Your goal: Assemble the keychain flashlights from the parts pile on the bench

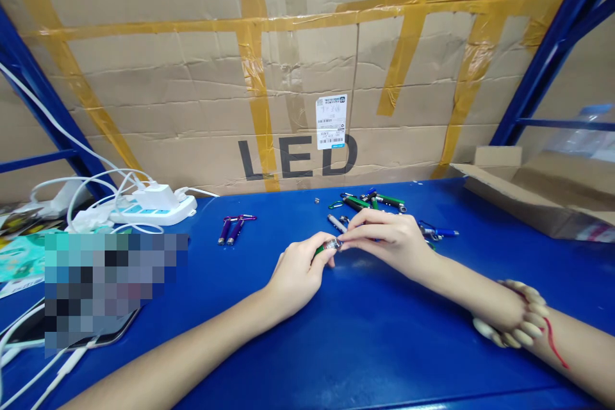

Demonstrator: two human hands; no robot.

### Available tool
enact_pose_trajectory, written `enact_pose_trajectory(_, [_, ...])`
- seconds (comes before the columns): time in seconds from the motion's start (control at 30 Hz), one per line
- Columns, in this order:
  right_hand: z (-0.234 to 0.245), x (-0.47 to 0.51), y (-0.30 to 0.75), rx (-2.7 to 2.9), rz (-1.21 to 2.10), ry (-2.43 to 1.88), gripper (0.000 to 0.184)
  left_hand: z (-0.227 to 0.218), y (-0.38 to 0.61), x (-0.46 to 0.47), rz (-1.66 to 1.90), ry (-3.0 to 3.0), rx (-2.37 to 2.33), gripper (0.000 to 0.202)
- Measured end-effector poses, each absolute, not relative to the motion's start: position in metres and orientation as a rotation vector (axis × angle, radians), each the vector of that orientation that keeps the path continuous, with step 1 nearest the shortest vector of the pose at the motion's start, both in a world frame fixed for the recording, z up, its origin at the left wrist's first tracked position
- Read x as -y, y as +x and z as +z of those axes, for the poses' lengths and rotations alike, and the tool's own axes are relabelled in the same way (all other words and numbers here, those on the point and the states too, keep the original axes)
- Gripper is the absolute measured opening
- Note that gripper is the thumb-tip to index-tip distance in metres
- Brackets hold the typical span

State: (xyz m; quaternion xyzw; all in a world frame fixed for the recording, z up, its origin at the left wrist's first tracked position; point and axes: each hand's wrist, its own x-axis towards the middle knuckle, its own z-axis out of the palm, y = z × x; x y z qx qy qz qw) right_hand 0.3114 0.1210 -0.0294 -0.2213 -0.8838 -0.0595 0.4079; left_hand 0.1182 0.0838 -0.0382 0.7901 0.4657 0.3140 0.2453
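Observation:
My left hand is closed around a small green keychain flashlight, whose silver end sticks out toward the right. At that end, the thumb and fingers of my right hand pinch together on the metal tip; any smaller part between them is hidden. Just behind my right hand lies a silver penlight. Several green keychain flashlights with carabiner clips are heaped farther back, and a blue one lies right of my wrist. Two purple keychain flashlights lie side by side to the left.
A taped cardboard wall stands behind the blue tabletop. At left are a white power strip with cables and a phone, partly pixelated. An open cardboard box sits at right. Blue metal posts flank both sides.

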Motion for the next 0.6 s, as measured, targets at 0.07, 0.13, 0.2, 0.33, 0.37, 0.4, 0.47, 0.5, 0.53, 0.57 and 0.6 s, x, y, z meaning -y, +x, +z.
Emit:
enact_pose_trajectory(0.07, [-0.0298,-0.1214,0.3116,2.223,-0.113,-0.565,0.02,-0.0381,0.1181,-0.0837,0.852,2.166,-1.263,0.021])
enact_pose_trajectory(0.13, [-0.03,-0.1217,0.3116,2.222,-0.076,-0.572,0.021,-0.0379,0.1183,-0.0837,0.847,2.173,-1.255,0.021])
enact_pose_trajectory(0.2, [-0.0301,-0.1217,0.3115,2.221,-0.041,-0.579,0.022,-0.0377,0.1185,-0.0838,0.845,2.179,-1.249,0.021])
enact_pose_trajectory(0.33, [-0.031,-0.1218,0.311,2.206,0.0,-0.582,0.018,-0.0374,0.1184,-0.0842,0.856,2.186,-1.248,0.021])
enact_pose_trajectory(0.37, [-0.0313,-0.1219,0.3108,2.203,0.008,-0.585,0.017,-0.0374,0.1183,-0.0842,0.857,2.188,-1.247,0.02])
enact_pose_trajectory(0.4, [-0.0316,-0.122,0.3107,2.202,0.016,-0.587,0.016,-0.0374,0.1182,-0.0843,0.857,2.188,-1.245,0.02])
enact_pose_trajectory(0.47, [-0.0318,-0.122,0.3105,2.203,0.027,-0.594,0.014,-0.0375,0.1179,-0.0842,0.855,2.187,-1.242,0.02])
enact_pose_trajectory(0.5, [-0.0317,-0.122,0.3105,2.205,0.03,-0.596,0.014,-0.0376,0.1179,-0.0842,0.855,2.185,-1.242,0.02])
enact_pose_trajectory(0.53, [-0.0315,-0.1219,0.3104,2.206,0.029,-0.595,0.014,-0.0376,0.1178,-0.084,0.856,2.184,-1.241,0.02])
enact_pose_trajectory(0.57, [-0.0312,-0.1218,0.3104,2.207,0.028,-0.595,0.014,-0.0377,0.1178,-0.0839,0.857,2.183,-1.239,0.019])
enact_pose_trajectory(0.6, [-0.0308,-0.1216,0.3103,2.207,0.025,-0.595,0.014,-0.0377,0.1179,-0.0838,0.859,2.182,-1.237,0.019])
